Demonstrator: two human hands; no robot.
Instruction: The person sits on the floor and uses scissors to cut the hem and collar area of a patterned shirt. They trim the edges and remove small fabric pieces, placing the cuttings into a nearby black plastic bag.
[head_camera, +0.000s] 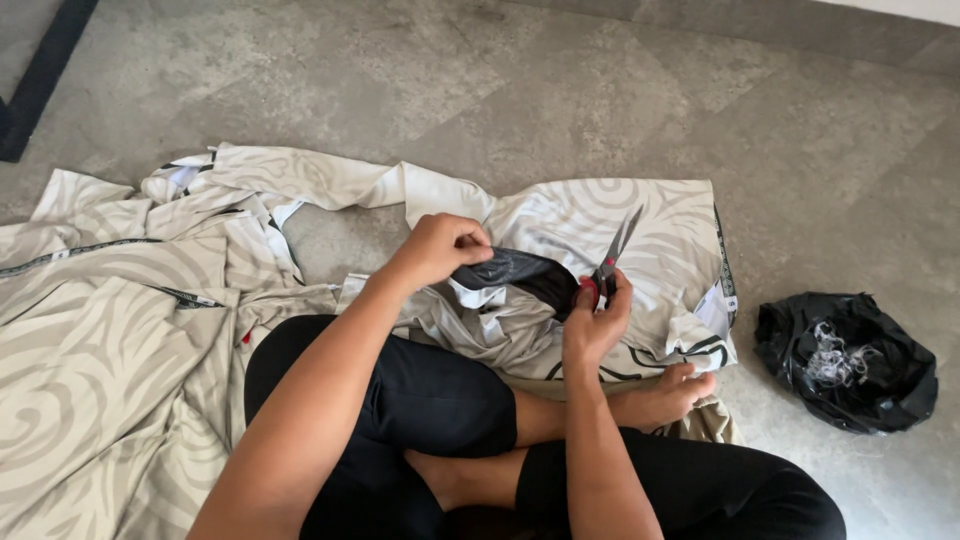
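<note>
My right hand (596, 322) grips a pair of scissors (612, 258) by its red handles, blades pointing up and away. My left hand (440, 246) pinches a dark black strip of fabric (517, 270) that stretches from its fingers toward the scissors. Both hands hover above a cream cloth with a grey swirl pattern (600, 215) spread on the floor. I sit cross-legged in black trousers, one bare foot (672, 392) resting on the cloth's edge.
More of the same swirl-patterned cloth (100, 340) lies heaped to the left. A crumpled black plastic bag (845, 362) holding pale thread scraps sits on the grey stone floor at the right. A dark mat edge (40, 80) shows at top left.
</note>
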